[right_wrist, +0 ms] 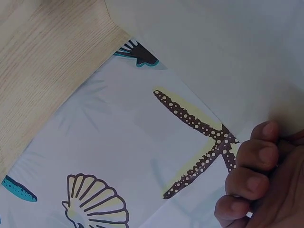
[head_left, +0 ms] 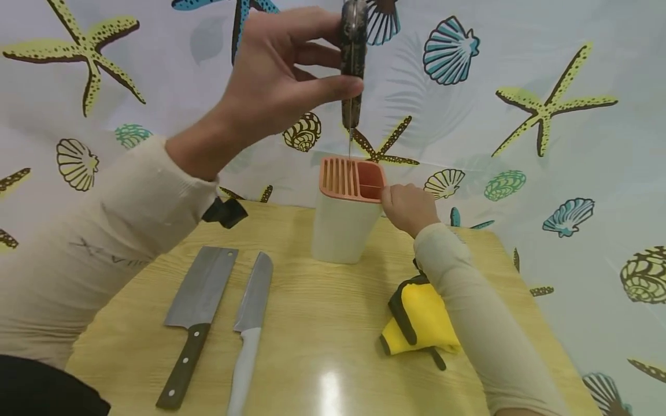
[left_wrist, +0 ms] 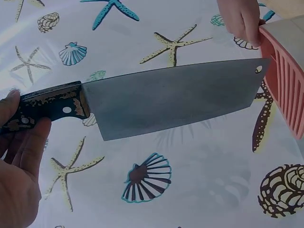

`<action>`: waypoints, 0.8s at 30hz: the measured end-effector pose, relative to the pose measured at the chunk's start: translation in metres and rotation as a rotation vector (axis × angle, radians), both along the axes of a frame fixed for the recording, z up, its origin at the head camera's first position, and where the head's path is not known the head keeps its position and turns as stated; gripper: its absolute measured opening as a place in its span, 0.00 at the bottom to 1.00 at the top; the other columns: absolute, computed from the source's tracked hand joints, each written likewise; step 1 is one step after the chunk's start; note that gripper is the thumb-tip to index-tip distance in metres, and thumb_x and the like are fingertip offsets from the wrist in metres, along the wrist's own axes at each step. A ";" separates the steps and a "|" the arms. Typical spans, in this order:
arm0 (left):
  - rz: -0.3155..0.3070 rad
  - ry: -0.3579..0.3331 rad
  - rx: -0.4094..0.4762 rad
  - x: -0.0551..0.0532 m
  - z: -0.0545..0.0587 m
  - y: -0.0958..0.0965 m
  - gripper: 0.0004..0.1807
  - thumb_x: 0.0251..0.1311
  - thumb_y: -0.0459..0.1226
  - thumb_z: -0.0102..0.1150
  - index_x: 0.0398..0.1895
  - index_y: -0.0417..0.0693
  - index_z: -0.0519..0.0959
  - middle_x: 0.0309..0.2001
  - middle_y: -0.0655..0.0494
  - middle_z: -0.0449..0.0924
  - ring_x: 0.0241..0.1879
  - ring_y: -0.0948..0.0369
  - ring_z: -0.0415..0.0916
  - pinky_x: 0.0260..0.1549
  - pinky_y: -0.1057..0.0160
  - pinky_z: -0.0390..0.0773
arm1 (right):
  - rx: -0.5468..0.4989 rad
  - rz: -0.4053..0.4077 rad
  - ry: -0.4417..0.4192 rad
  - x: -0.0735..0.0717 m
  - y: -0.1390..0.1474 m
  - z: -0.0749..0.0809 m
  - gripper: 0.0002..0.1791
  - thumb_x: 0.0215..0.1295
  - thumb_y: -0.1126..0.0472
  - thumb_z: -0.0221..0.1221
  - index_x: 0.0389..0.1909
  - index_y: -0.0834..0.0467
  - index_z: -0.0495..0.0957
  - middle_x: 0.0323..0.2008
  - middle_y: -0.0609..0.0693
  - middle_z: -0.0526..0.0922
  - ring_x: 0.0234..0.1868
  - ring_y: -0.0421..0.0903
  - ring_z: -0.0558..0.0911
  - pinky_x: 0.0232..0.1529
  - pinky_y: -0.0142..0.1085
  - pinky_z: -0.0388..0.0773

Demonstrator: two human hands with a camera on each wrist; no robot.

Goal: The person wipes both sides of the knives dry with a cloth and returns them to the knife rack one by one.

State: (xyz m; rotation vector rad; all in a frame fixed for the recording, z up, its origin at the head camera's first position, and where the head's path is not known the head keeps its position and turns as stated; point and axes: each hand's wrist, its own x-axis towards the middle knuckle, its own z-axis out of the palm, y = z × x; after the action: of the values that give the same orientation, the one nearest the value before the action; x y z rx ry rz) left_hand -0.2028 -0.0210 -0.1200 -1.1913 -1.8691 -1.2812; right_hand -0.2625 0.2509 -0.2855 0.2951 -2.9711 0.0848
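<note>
Head view gives me the cleaver [head_left: 352,63] edge-on; the left wrist view shows its broad blade. My left hand [head_left: 276,75] grips its handle, blade pointing down above the knife block [head_left: 347,214]; my right hand [head_left: 408,207] clasps the block's rim.

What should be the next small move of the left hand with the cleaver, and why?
Probably lower the cleaver straight down into a slot. The left hand holds it blade-down, tip just above the slotted orange top of the knife block, and the right hand grips the block's rim.
</note>
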 end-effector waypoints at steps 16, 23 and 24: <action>0.024 -0.119 -0.010 -0.024 -0.010 0.033 0.22 0.59 0.33 0.69 0.57 0.39 0.80 0.53 0.46 0.83 0.52 0.59 0.85 0.51 0.66 0.83 | 0.010 -0.011 -0.027 0.001 0.005 -0.001 0.31 0.78 0.50 0.26 0.14 0.52 0.65 0.13 0.47 0.63 0.16 0.48 0.68 0.19 0.40 0.67; 0.032 -0.129 -0.003 -0.028 -0.009 0.029 0.23 0.58 0.33 0.69 0.58 0.38 0.80 0.54 0.45 0.82 0.52 0.58 0.85 0.54 0.67 0.81 | 0.026 -0.018 -0.009 0.000 0.004 -0.001 0.32 0.78 0.50 0.26 0.14 0.53 0.65 0.14 0.48 0.65 0.17 0.49 0.70 0.19 0.41 0.68; 0.025 -0.138 -0.004 -0.029 -0.011 0.030 0.23 0.58 0.33 0.69 0.57 0.38 0.80 0.54 0.45 0.82 0.52 0.57 0.85 0.54 0.66 0.81 | 0.027 -0.023 -0.011 -0.001 0.003 -0.002 0.32 0.78 0.50 0.26 0.14 0.53 0.65 0.14 0.49 0.65 0.17 0.49 0.71 0.20 0.41 0.68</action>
State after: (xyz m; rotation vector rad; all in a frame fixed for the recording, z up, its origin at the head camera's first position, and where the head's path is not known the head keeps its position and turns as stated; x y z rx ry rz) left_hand -0.2316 0.0094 -0.1307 -1.1033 -1.9786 -1.3767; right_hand -0.2630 0.2543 -0.2875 0.2641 -2.9881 0.0442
